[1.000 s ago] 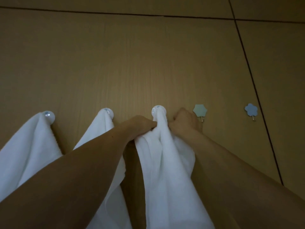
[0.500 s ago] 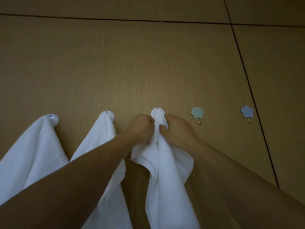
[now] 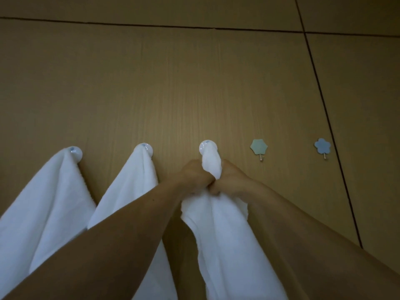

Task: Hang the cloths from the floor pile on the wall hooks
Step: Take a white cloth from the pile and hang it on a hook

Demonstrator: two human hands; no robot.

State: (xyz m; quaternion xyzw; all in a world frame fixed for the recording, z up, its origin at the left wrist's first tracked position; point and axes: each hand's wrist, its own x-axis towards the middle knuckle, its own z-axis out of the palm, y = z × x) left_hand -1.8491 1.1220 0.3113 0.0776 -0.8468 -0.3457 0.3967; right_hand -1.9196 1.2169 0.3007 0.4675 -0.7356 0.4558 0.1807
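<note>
A white cloth (image 3: 225, 230) hangs from the third round white hook (image 3: 205, 146) on the wooden wall. Just below that hook my left hand (image 3: 192, 176) and my right hand (image 3: 231, 178) grip the cloth from either side, knuckles meeting in front of it. Two more white cloths hang to the left: one (image 3: 41, 204) on the first round hook (image 3: 74, 151), one (image 3: 129, 191) on the second round hook (image 3: 144, 148). The floor pile is out of view.
To the right, a green flower-shaped hook (image 3: 259, 147) and a blue flower-shaped hook (image 3: 322, 146) carry nothing. A dark vertical panel seam (image 3: 329, 126) runs down the wall beside the blue hook, and a horizontal seam crosses near the top.
My hands slid down the cloth from the hook and came together below it, bunching the fabric. The cloth's top now sits over the third hook.
</note>
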